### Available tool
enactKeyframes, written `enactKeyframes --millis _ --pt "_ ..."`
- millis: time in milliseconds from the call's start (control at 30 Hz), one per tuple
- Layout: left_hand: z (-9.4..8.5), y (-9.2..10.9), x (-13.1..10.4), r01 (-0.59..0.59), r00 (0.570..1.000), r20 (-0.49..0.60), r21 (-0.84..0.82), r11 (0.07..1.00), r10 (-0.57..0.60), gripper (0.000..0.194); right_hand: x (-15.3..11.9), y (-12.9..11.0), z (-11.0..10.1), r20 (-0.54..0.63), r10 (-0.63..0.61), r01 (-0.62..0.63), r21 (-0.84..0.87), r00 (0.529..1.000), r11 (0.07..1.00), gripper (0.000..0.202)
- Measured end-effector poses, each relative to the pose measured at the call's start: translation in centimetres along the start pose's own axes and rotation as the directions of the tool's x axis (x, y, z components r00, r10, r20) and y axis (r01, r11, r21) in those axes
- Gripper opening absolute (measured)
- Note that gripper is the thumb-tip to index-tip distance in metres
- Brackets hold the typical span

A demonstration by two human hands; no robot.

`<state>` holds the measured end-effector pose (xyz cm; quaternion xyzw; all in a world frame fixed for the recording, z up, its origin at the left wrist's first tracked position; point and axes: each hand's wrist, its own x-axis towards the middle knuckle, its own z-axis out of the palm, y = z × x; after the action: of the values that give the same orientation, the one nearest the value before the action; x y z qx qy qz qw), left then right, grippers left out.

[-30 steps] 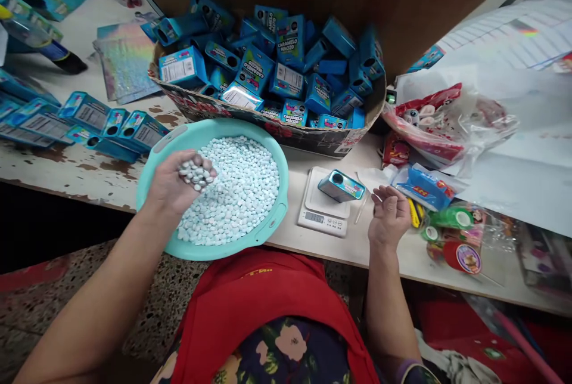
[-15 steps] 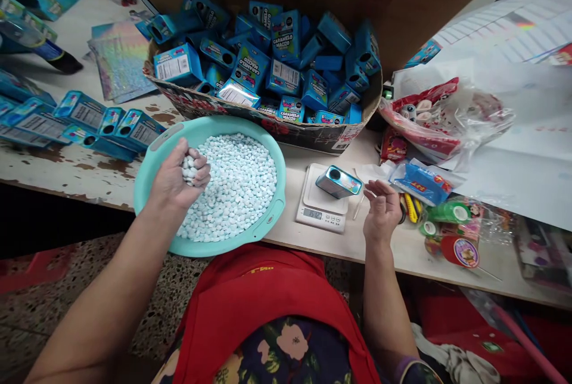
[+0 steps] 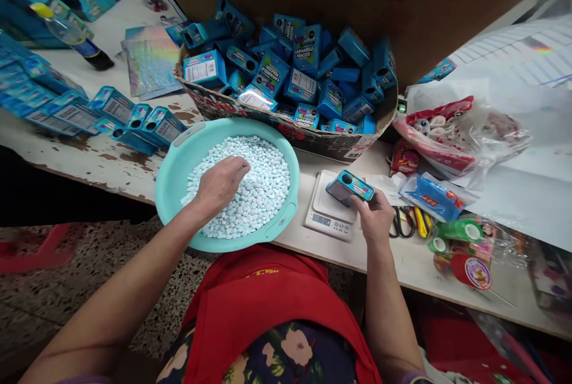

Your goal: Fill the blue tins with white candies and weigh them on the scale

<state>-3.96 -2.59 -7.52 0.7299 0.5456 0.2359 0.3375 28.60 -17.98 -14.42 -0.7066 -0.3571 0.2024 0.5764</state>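
My left hand [image 3: 223, 184] is over the turquoise bowl [image 3: 164, 190], palm down with the fingers curled in; what they hold, if anything, is hidden. Small white candies [image 3: 263, 193] fill the bottom of the bowl just beneath it. My right hand [image 3: 374, 217] grips the right end of a blue candy box [image 3: 353, 186], thumb at the front. The box has a round dark hole in its top face and is at the white digital scale [image 3: 331, 224]; whether it still rests on the plate I cannot tell. Digits show on the scale's display.
Behind the bowl stands a cardboard box [image 3: 286, 133] heaped with blue candy boxes. More blue boxes [image 3: 111, 107] and a bottle [image 3: 74, 35] are at left. Scissors [image 3: 404, 223], a yellow cutter [image 3: 422, 222], tape rolls [image 3: 465, 230] and a plastic bag [image 3: 487, 127] lie at right.
My left hand, palm up with a handful of white candies before, has turned over and moved right over the bowl. My right hand has moved in from beside the scale and taken hold of the candy box.
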Motion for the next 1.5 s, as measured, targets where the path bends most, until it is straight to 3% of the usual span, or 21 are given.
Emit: enactKeyframes --millis 67,100,167,233,300,400,500,633,800,900,967,1033,1100,1167,1267,1400,1500 --pt "-0.3 0.3 0.4 0.175 0.984 0.02 -0.307 0.935 -0.178 0.014 0.2 -1.3 0.1 -0.027 -0.034 0.033 -0.023 0.999 0.999 0.038" --pt "-0.6 0.6 0.7 0.283 0.956 0.075 -0.496 0.821 -0.285 0.018 0.2 -2.1 0.2 -0.043 -0.064 0.063 -0.019 0.997 0.998 0.036" --pt "-1.2 1.5 1.1 0.423 0.881 0.225 -0.77 0.479 -0.416 0.027 0.1 -4.4 0.8 -0.057 -0.132 0.133 0.016 0.99 0.991 0.034" --pt "-1.9 2.9 1.3 0.419 0.852 0.297 -0.881 0.22 -0.432 0.037 -0.2 -7.2 2.1 -0.008 -0.211 0.211 0.041 0.977 0.977 0.031" --pt "-2.4 4.6 1.2 0.325 0.884 0.247 -0.935 0.143 -0.397 0.045 -0.8 -10.2 4.1 0.125 -0.303 0.303 0.013 0.945 0.953 0.03" --pt "-2.8 7.4 0.7 0.146 0.951 0.08 -0.968 0.205 -0.298 0.051 -1.6 -13.5 7.8 0.342 -0.416 0.448 -0.018 0.843 0.894 0.031" --pt "-2.4 9.0 0.3 -0.041 0.964 -0.115 -0.955 0.294 -0.239 0.053 -2.2 -14.6 10.7 0.453 -0.453 0.513 -0.012 0.768 0.858 0.032" --pt "-1.4 9.1 0.5 -0.175 0.945 -0.261 -0.912 0.371 -0.197 0.054 -2.7 -14.4 12.2 0.473 -0.448 0.52 -0.025 0.759 0.854 0.031" --pt "-1.4 9.1 0.9 -0.185 0.939 -0.281 -0.899 0.397 -0.198 0.052 -2.9 -14.3 12.6 0.475 -0.436 0.495 -0.001 0.764 0.869 0.035" --pt "-2.4 8.5 1.1 -0.181 0.942 -0.294 -0.848 0.498 -0.159 0.05 -2.6 -14.0 11.6 0.444 -0.383 0.413 0.03 0.81 0.91 0.033" --pt "-3.1 6.8 0.9 -0.174 0.956 -0.284 -0.74 0.649 -0.068 0.047 -2.2 -13.1 9.8 0.384 -0.327 0.329 0.062 0.863 0.942 0.033" --pt "-3.4 4.4 0.5 -0.158 0.985 -0.142 -0.487 0.859 0.1 0.041 -1.9 -11.5 7.3 0.285 -0.27 0.256 0.087 0.92 0.963 0.034" --pt "-3.2 1.7 -0.1 -0.195 0.977 0.072 -0.104 0.975 0.203 0.037 -1.7 -9.2 4.5 0.167 -0.219 0.208 0.082 0.961 0.975 0.035" --pt "-2.8 -0.5 -0.9 -0.182 0.978 0.124 0.133 0.974 0.165 0.046 -1.4 -6.6 2.1 0.075 -0.166 0.163 0.05 0.983 0.985 0.037" --pt "-2.1 -2.2 -1.9 -0.061 0.993 0.113 0.147 0.987 0.045 0.051 -1.2 -3.2 0.3 0.002 -0.09 0.09 0.006 0.996 0.996 0.042" --pt "-1.7 -2.1 -2.4 -0.025 0.991 0.137 0.145 0.989 0.004 0.049 -1.3 -0.8 0.2 -0.046 -0.026 0.025 -0.018 0.999 1.0 0.046" --pt "-1.6 -1.7 -2.5 -0.02 0.994 0.108 0.169 0.985 0.002 0.047 -1.5 -0.5 -0.3 -0.068 -0.055 0.059 0.066 0.996 0.996 0.054"
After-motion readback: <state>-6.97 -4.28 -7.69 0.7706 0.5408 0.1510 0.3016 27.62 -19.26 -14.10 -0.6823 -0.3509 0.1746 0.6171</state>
